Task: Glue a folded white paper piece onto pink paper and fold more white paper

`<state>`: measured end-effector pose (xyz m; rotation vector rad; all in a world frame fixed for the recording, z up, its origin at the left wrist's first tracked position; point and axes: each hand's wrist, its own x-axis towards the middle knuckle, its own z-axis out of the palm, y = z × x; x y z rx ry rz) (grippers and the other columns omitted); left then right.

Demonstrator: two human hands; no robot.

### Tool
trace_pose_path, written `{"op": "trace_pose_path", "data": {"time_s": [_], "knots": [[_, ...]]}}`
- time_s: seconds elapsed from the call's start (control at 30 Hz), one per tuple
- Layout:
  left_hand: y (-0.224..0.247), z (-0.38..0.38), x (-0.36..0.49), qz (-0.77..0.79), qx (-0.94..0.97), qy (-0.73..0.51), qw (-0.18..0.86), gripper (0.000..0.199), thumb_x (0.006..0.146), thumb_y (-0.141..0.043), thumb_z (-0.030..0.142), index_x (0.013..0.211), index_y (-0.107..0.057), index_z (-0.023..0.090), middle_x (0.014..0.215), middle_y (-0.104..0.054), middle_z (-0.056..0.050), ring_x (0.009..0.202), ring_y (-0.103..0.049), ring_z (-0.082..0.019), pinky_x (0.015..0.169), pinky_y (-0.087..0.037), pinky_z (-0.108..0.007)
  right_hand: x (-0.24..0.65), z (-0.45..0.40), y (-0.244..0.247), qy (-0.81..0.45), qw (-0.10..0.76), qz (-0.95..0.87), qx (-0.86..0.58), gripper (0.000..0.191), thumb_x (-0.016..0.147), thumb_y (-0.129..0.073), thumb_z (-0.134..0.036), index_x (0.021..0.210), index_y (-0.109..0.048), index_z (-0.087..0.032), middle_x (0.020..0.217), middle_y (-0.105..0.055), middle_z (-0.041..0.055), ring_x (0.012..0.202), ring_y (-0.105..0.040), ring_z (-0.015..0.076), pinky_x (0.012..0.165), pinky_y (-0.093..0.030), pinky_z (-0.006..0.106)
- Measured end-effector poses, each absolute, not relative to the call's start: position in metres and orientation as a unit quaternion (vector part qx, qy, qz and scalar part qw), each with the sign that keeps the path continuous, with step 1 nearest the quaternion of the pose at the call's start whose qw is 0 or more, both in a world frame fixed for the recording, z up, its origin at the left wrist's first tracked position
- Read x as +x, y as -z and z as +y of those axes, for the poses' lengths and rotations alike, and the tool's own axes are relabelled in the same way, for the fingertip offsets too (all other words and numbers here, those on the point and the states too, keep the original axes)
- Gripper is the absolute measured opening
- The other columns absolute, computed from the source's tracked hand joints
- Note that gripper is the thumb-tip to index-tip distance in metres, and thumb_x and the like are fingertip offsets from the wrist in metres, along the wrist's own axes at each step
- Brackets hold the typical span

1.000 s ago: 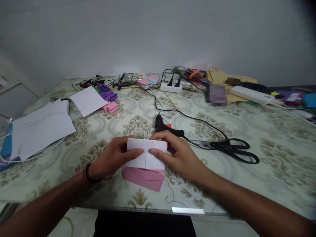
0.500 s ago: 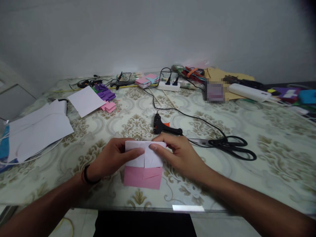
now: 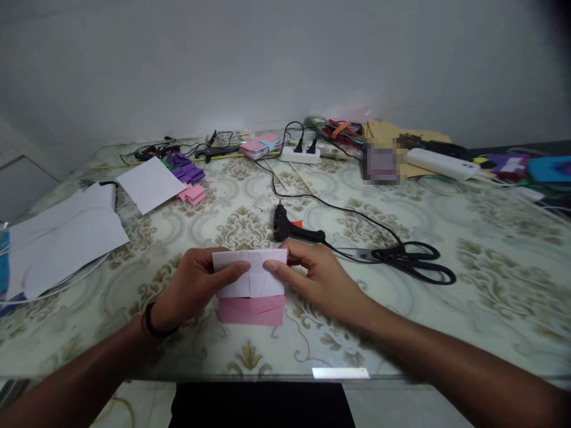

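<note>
A folded paper (image 3: pixel 252 310), white on its upper part and pink below, is held over the patterned tabletop near the front edge. My left hand (image 3: pixel 201 284) grips its left side, thumb flat on the white face and fingers behind. On the other side my right hand (image 3: pixel 314 273) pinches the upper right part, thumb on the white face close to the left thumb. The fingers behind the paper are mostly hidden. Creases and a vertical seam show on the white part.
A black glue gun (image 3: pixel 294 229) lies behind my right hand, its cord running back to a power strip (image 3: pixel 300 155). Black-handled scissors (image 3: pixel 414 261) lie to the right. White sheets (image 3: pixel 66 238) are on the left, with purple folded pieces (image 3: pixel 187 168) farther back.
The folded paper and both hands have shifted slightly left. The pink part below looks shorter. The whole view has also moved a little.
</note>
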<state>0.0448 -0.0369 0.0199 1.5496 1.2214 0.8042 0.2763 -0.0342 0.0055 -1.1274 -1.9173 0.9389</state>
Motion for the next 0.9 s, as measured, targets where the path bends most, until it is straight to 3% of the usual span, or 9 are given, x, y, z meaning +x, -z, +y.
{"op": "trace_pose_path", "data": {"time_s": [0.4, 0.6, 0.7, 0.77, 0.9], "knots": [[-0.02, -0.038, 0.046, 0.507, 0.64, -0.328, 0.476, 0.039, 0.085, -0.075, 0.049, 0.069, -0.068, 0.013, 0.063, -0.055, 0.001, 0.056, -0.042, -0.009, 0.048, -0.031, -0.02, 0.277, -0.035, -0.007, -0.403, 0.349, -0.725, -0.436, 0.036, 0.097, -0.059, -0.045, 0.072, -0.057, -0.019, 0.066, -0.055, -0.0014, 0.063, -0.05, 0.0142, 0.057, -0.036, 0.027], [-0.018, -0.036, 0.044, 0.524, 0.65, -0.314, 0.452, 0.042, 0.086, -0.074, 0.052, 0.071, -0.067, 0.014, 0.064, -0.059, 0.0, 0.057, -0.047, -0.011, 0.048, -0.033, -0.021, 0.277, -0.032, -0.002, -0.495, 0.343, -0.674, -0.428, 0.038, 0.096, -0.06, -0.051, 0.075, -0.057, -0.019, 0.066, -0.052, -0.0026, 0.06, -0.046, 0.0125, 0.053, -0.035, 0.025], [-0.017, -0.032, 0.042, 0.508, 0.653, -0.308, 0.47, 0.032, 0.085, -0.077, 0.046, 0.097, -0.074, 0.016, 0.077, -0.068, -0.001, 0.063, -0.056, -0.013, 0.052, -0.04, -0.021, 0.277, -0.03, -0.001, -0.516, 0.31, -0.668, -0.438, 0.042, 0.095, -0.061, -0.053, 0.07, -0.053, -0.02, 0.061, -0.053, -0.003, 0.057, -0.047, 0.0123, 0.051, -0.034, 0.025], [-0.014, -0.027, 0.04, 0.489, 0.655, -0.296, 0.494, 0.039, 0.083, -0.078, 0.041, 0.116, -0.072, 0.02, 0.083, -0.071, -0.001, 0.065, -0.058, -0.013, 0.053, -0.042, -0.021, 0.276, -0.029, -0.001, -0.516, 0.287, -0.674, -0.443, 0.043, 0.095, -0.061, -0.051, 0.066, -0.051, -0.02, 0.058, -0.054, -0.0028, 0.054, -0.049, 0.0125, 0.051, -0.034, 0.025], [-0.005, -0.015, 0.036, 0.473, 0.686, -0.274, 0.481, 0.033, 0.085, -0.076, 0.037, 0.113, -0.074, 0.02, 0.099, -0.075, -0.005, 0.075, -0.065, -0.016, 0.058, -0.047, -0.022, 0.276, -0.027, -0.001, -0.426, 0.251, -0.737, -0.461, 0.039, 0.098, -0.059, -0.044, 0.067, -0.057, -0.02, 0.056, -0.06, -0.0013, 0.051, -0.051, 0.0136, 0.052, -0.035, 0.027]]}}
